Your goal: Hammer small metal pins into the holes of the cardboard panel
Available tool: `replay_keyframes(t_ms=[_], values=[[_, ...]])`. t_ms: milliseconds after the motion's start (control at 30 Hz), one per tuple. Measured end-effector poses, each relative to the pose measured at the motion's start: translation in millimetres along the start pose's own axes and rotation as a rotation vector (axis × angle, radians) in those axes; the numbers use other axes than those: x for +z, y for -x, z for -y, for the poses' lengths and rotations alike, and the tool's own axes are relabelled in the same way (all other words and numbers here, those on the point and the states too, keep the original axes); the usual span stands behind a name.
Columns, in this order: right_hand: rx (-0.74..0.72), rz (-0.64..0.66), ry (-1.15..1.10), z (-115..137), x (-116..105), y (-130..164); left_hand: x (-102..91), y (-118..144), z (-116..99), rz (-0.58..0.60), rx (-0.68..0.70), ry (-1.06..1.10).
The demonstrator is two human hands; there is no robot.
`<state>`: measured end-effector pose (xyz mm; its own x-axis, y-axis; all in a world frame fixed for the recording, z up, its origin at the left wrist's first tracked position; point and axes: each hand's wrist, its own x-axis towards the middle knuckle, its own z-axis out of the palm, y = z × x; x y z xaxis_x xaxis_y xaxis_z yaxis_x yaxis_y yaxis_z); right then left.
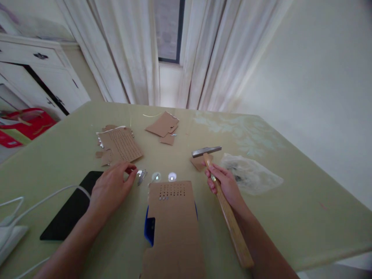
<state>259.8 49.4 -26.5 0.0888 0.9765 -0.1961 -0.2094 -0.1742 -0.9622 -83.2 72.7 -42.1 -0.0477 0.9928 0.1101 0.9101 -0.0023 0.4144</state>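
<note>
My right hand (222,182) is wrapped round the wooden handle of a hammer (229,213), close below its metal head, which is over a small cardboard scrap (198,162). My left hand (113,186) has its thumb and forefinger drawn together beside a small pile of nails (142,177); whatever is between the fingertips is too small to tell. Between my hands lies a cardboard piece (174,228) with rows of punched holes near its far end. Several nail heads show in the nearest row at its left. A blue object (149,228) sits partly hidden underneath.
Torn cardboard with many holes (120,143) and other scraps (162,126) lie farther back. A clear plastic bag (251,174) rests right of the hammer. Left are a black flat device (75,209) and a white cable (49,199). Two shiny round spots (172,177) show beyond the cardboard.
</note>
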Motion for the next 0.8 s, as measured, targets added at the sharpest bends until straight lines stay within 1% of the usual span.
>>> replay_keyframes(t_ms=[100,233,500,633,800], values=[[0.025,-0.009,-0.032,2.9,-4.6,1.2,5.1,0.5,2.8,0.080,-0.023,-0.021],[0.065,0.022,-0.064,7.5,0.2,8.2,9.9,1.0,4.2,0.119,-0.010,-0.019],[0.099,0.094,-0.054,5.9,10.0,17.6,6.2,2.3,-0.2,0.133,-0.022,-0.058],[0.116,0.093,-0.031,3.6,11.2,17.1,5.3,4.5,-2.4,0.115,-0.021,-0.096],[0.115,0.137,0.022,1.8,11.7,16.2,6.2,7.6,-2.9,0.114,0.019,-0.153]])
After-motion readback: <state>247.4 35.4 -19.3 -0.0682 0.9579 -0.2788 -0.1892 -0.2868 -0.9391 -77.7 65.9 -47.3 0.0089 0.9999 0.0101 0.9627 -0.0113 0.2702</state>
